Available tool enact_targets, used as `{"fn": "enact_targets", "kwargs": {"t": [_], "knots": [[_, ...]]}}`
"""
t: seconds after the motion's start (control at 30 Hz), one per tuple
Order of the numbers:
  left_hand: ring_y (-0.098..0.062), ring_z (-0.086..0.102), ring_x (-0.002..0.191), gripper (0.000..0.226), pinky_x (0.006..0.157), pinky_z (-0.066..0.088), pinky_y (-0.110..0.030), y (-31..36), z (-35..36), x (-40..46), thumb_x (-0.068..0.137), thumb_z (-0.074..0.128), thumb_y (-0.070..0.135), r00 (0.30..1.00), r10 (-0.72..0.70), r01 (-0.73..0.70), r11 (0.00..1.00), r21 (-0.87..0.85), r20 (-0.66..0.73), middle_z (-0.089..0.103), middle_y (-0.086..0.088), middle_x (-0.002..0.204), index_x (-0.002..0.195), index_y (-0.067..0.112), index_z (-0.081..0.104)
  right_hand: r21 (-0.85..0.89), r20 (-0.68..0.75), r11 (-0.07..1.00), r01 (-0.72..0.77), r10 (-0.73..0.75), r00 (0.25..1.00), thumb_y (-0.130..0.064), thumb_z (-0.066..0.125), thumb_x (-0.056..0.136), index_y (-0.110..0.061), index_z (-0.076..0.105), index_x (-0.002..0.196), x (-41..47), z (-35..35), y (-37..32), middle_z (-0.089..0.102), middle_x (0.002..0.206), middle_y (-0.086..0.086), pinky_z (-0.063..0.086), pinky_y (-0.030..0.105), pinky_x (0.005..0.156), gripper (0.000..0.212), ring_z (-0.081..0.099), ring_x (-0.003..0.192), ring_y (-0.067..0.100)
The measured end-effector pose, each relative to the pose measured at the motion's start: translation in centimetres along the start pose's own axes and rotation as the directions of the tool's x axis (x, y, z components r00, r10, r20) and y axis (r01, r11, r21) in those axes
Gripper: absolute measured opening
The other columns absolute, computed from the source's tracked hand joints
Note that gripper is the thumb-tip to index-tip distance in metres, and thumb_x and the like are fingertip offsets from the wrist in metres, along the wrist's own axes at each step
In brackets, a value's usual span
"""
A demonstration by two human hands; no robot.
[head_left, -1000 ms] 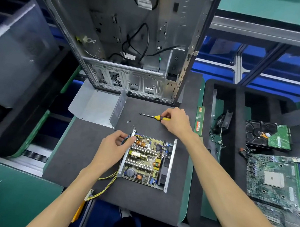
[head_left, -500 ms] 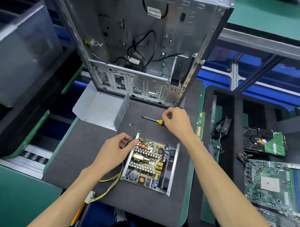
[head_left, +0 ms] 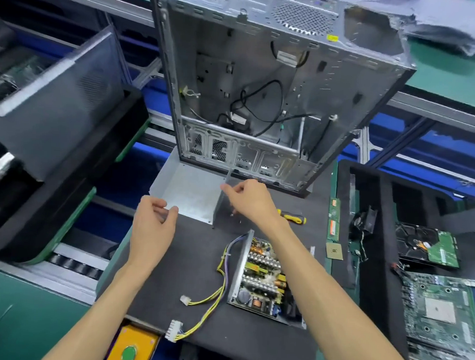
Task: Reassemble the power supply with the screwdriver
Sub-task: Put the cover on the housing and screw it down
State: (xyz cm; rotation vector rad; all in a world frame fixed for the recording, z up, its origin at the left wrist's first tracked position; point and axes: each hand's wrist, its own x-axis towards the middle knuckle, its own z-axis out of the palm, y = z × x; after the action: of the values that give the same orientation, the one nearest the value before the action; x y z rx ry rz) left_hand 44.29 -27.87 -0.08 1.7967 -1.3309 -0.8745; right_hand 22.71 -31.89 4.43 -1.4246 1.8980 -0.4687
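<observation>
Both hands have left the screwdriver (head_left: pixel 293 216) and power supply (head_left: pixel 262 277) and gone up to the metal cover (head_left: pixel 189 190) at mid-frame. The left hand (head_left: pixel 152 225) pinches the cover's near edge; the right hand (head_left: pixel 250 197) grips its upright wall. The open power supply lies lower center on the table (head_left: pixel 190 259), screwdriver right of the right wrist.

Grey cover (head_left: pixel 189 190), black mat (head_left: pixel 190 261), yellow-and-black screwdriver (head_left: pixel 294 217), yellow wires (head_left: pixel 208 300), green motherboard (head_left: pixel 441 311), blue frame (head_left: pixel 431 149).
</observation>
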Motion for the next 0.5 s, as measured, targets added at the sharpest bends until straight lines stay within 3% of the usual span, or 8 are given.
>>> {"fn": "enact_targets", "kwargs": {"t": [0.07, 0.17, 0.23, 0.3, 0.4, 0.5], "knots": [[-0.004, 0.058, 0.086, 0.02, 0.071, 0.041, -0.023, -0.6, -0.9, 0.9, 0.096, 0.065, 0.028, 0.999, -0.046, 0.046, 0.999, -0.029, 0.009, 0.06, 0.008, 0.096, 0.108, 0.02, 0.051, 0.01, 0.017, 0.999, -0.049, 0.048, 0.999, -0.049, 0.06, 0.097, -0.008, 0.063, 0.059, 0.3, 1.3, -0.9, 0.072, 0.06, 0.01, 0.061, 0.037, 0.068, 0.056, 0.072, 0.059, 0.022], [-0.002, 0.059, 0.092, 0.018, 0.072, 0.042, -0.02, -1.4, -1.8, 1.6, 0.098, 0.062, 0.031, 0.993, -0.105, 0.108, 0.991, -0.073, 0.051, 0.061, 0.011, 0.098, 0.11, 0.02, 0.055, -0.01, 0.008, 0.995, -0.097, 0.097, 0.995, -0.036, 0.063, 0.095, -0.01, 0.058, 0.066, 0.7, 2.5, -1.8, 0.074, 0.074, 0.014, 0.061, 0.045, 0.078, 0.039, 0.074, 0.071, 0.032], [-0.008, 0.061, 0.094, 0.016, 0.077, 0.047, -0.024, -1.8, -2.2, 2.1, 0.1, 0.058, 0.034, 0.986, -0.151, 0.158, 0.982, -0.105, 0.075, 0.064, 0.009, 0.098, 0.108, 0.02, 0.058, 0.026, -0.021, 0.991, -0.129, 0.129, 0.991, -0.027, 0.065, 0.092, -0.009, 0.054, 0.064, 0.8, 2.7, -2.1, 0.066, 0.072, 0.013, 0.06, 0.048, 0.079, 0.036, 0.073, 0.076, 0.036], [-0.014, 0.064, 0.088, 0.023, 0.079, 0.053, -0.034, -2.3, -2.6, 2.7, 0.103, 0.052, 0.037, 0.96, -0.251, 0.272, 0.939, -0.211, 0.122, 0.068, 0.001, 0.099, 0.104, 0.017, 0.063, 0.02, -0.052, 0.991, -0.131, 0.132, 0.99, -0.023, 0.065, 0.09, -0.008, 0.052, 0.063, 0.8, 2.9, -2.2, 0.058, 0.065, 0.012, 0.057, 0.045, 0.074, 0.034, 0.07, 0.07, 0.031], [-0.019, 0.067, 0.084, 0.036, 0.071, 0.055, -0.034, -2.6, -3.5, 3.7, 0.105, 0.044, 0.04, 0.888, -0.41, 0.459, 0.806, -0.373, 0.206, 0.073, -0.006, 0.096, 0.1, 0.014, 0.069, 0.015, -0.083, 0.991, -0.131, 0.132, 0.988, -0.018, 0.063, 0.087, -0.009, 0.051, 0.062, 0.6, 3.2, -2.2, 0.053, 0.06, 0.009, 0.048, 0.035, 0.06, 0.03, 0.054, 0.061, 0.024], [-0.018, 0.068, 0.086, 0.035, 0.074, 0.054, -0.035, -3.3, -4.0, 4.1, 0.104, 0.042, 0.043, 0.884, -0.431, 0.466, 0.784, -0.411, 0.181, 0.073, -0.006, 0.099, 0.102, 0.017, 0.067, 0.155, -0.087, 0.979, -0.136, 0.151, 0.985, -0.012, 0.062, 0.085, -0.012, 0.046, 0.056, 0.2, 3.4, -2.2, 0.044, 0.05, -0.006, 0.032, 0.026, 0.049, 0.033, 0.037, 0.052, 0.012]]}}
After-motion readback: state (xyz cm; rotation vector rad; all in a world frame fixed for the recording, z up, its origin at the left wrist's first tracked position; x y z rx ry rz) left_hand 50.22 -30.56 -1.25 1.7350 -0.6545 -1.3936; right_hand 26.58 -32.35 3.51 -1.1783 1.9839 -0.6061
